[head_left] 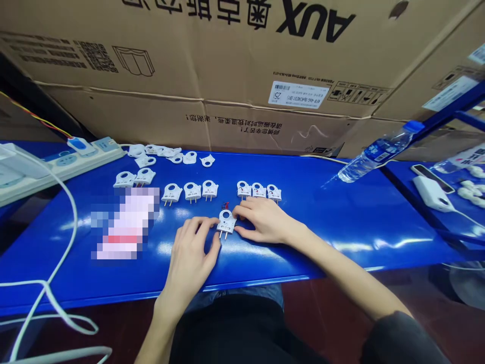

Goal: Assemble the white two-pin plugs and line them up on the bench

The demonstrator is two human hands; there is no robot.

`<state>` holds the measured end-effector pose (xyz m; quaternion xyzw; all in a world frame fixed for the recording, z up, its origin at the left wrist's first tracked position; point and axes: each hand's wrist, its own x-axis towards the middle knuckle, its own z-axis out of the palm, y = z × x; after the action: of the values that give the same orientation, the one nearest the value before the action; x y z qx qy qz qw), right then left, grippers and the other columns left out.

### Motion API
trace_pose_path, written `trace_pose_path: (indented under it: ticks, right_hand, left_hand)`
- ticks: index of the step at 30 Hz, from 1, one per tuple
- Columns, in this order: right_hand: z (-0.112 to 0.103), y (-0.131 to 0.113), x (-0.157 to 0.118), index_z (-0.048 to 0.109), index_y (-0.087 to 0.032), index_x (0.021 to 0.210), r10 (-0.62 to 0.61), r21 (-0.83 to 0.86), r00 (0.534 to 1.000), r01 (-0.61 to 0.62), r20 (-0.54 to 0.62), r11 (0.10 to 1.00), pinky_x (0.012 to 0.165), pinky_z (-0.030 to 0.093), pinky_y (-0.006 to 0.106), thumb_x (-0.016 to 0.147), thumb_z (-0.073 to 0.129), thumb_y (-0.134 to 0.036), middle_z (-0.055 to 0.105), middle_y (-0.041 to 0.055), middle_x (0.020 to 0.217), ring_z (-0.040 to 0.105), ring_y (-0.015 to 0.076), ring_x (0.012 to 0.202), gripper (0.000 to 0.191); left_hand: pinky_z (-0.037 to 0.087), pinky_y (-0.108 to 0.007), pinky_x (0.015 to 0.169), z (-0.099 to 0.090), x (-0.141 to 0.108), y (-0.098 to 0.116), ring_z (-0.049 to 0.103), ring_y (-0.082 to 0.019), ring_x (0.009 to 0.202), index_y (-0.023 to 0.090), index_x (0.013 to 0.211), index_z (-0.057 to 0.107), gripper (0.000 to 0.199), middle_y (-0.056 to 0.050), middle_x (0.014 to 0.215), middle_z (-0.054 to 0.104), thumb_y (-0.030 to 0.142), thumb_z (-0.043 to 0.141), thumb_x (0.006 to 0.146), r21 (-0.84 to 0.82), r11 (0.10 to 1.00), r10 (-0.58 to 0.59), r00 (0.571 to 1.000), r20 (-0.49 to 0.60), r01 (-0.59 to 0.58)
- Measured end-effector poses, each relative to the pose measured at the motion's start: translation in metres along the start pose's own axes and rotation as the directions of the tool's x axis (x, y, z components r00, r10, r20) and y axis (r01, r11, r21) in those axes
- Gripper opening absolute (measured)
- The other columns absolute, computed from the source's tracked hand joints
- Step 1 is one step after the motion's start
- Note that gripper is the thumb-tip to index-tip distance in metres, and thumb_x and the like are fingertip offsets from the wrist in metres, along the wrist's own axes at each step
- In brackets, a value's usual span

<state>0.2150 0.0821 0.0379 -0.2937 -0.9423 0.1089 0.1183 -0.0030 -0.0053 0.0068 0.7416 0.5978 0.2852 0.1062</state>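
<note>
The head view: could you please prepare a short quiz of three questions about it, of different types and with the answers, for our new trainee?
1. What touches the two side edges of the white two-pin piece nearest to the person?

2. How many white pieces are in the group just beyond the right hand?
A) two
B) three
C) six

3. True or false: the metal pins of the piece in question 1 point towards the person.

Key:
1. The fingers of both hands: the left hand on one edge, the right hand on the other.
2. B
3. True
</note>
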Motion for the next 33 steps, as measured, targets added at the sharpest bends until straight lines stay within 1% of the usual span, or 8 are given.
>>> trace_pose_path:
  ticks: [3, 7, 12, 18, 22, 25, 29, 33]
  right_hand:
    - [0.002, 0.000, 0.000, 0.064, -0.020, 0.107, 0.038, 0.052, 0.999, -0.038, 0.014, 0.998, 0.072, 0.045, 0.031, 0.097, 0.062, -0.025, 0.070, 0.0057, 0.095, 0.062, 0.0204, 0.085, 0.012]
    - [0.005, 0.001, 0.001, 0.061, -0.020, 0.114, 0.065, 0.060, 0.998, -0.065, 0.003, 0.996, 0.074, 0.047, 0.031, 0.097, 0.056, -0.017, 0.071, 0.0066, 0.098, 0.063, 0.0210, 0.088, 0.018]
    - [0.001, 0.001, 0.002, 0.063, -0.020, 0.113, 0.124, 0.045, 0.989, -0.120, -0.079, 0.992, 0.077, 0.048, 0.033, 0.102, 0.051, -0.018, 0.070, 0.0084, 0.103, 0.064, 0.0219, 0.091, 0.016]
    - [0.003, -0.005, 0.002, 0.065, -0.022, 0.111, 0.147, 0.188, 0.977, -0.117, -0.153, 0.975, 0.082, 0.051, 0.033, 0.106, 0.051, -0.025, 0.069, 0.0065, 0.103, 0.064, 0.0202, 0.092, 0.016]
    - [0.007, -0.008, 0.001, 0.066, -0.021, 0.104, 0.162, 0.327, 0.976, -0.109, -0.142, 0.939, 0.082, 0.052, 0.031, 0.104, 0.057, -0.024, 0.070, 0.0043, 0.098, 0.065, 0.0181, 0.090, 0.010]
    - [0.009, -0.008, 0.002, 0.068, -0.020, 0.104, 0.163, 0.395, 0.979, -0.102, -0.125, 0.913, 0.082, 0.053, 0.030, 0.102, 0.060, -0.023, 0.073, 0.0038, 0.098, 0.067, 0.0170, 0.090, 0.009]
    - [0.009, -0.006, 0.002, 0.070, -0.019, 0.108, 0.150, 0.425, 0.982, -0.088, -0.113, 0.901, 0.085, 0.052, 0.030, 0.101, 0.059, -0.016, 0.074, 0.0042, 0.101, 0.068, 0.0174, 0.093, 0.013]
    - [0.010, -0.003, 0.001, 0.069, -0.020, 0.108, 0.141, 0.402, 0.984, -0.085, -0.112, 0.912, 0.086, 0.053, 0.031, 0.100, 0.061, -0.017, 0.072, 0.0051, 0.103, 0.067, 0.0188, 0.096, 0.012]
  left_hand:
    - [0.047, -0.043, 0.091, 0.000, -0.001, 0.000, 0.062, -0.027, 0.111, 0.026, 0.118, 0.063, 0.023, -0.007, 0.116, 0.068, 0.030, 0.048, 0.102, 0.030, 0.999, 0.026, 1.000, 0.011, -0.027]
    - [0.047, -0.044, 0.090, 0.001, -0.001, 0.000, 0.063, -0.027, 0.110, 0.026, 0.116, 0.065, 0.022, -0.007, 0.115, 0.067, 0.031, 0.049, 0.102, 0.048, 0.997, 0.053, 0.999, 0.009, -0.053]
    - [0.048, -0.045, 0.093, 0.000, -0.001, 0.000, 0.063, -0.027, 0.111, 0.026, 0.117, 0.064, 0.022, -0.007, 0.116, 0.069, 0.032, 0.047, 0.105, 0.027, 0.997, 0.070, 0.997, 0.030, -0.070]
    - [0.048, -0.044, 0.098, 0.000, -0.001, -0.001, 0.065, -0.024, 0.113, 0.026, 0.121, 0.064, 0.024, -0.006, 0.119, 0.072, 0.030, 0.046, 0.107, -0.051, 0.993, 0.108, 0.994, 0.035, -0.106]
    - [0.049, -0.044, 0.100, 0.000, 0.000, -0.001, 0.066, -0.024, 0.113, 0.025, 0.122, 0.064, 0.024, -0.006, 0.118, 0.074, 0.029, 0.046, 0.107, -0.063, 0.991, 0.120, 0.993, 0.022, -0.118]
    - [0.049, -0.045, 0.099, 0.001, 0.000, -0.001, 0.066, -0.024, 0.111, 0.024, 0.122, 0.064, 0.024, -0.006, 0.115, 0.076, 0.029, 0.047, 0.107, -0.069, 0.989, 0.132, 0.991, -0.002, -0.131]
    - [0.049, -0.044, 0.098, 0.002, -0.001, -0.002, 0.067, -0.023, 0.109, 0.023, 0.121, 0.064, 0.022, -0.006, 0.114, 0.076, 0.028, 0.048, 0.106, -0.072, 0.987, 0.140, 0.990, -0.019, -0.141]
    - [0.048, -0.043, 0.098, 0.002, -0.001, -0.002, 0.067, -0.022, 0.109, 0.024, 0.122, 0.063, 0.021, -0.005, 0.115, 0.076, 0.027, 0.050, 0.106, -0.070, 0.987, 0.144, 0.989, -0.020, -0.145]
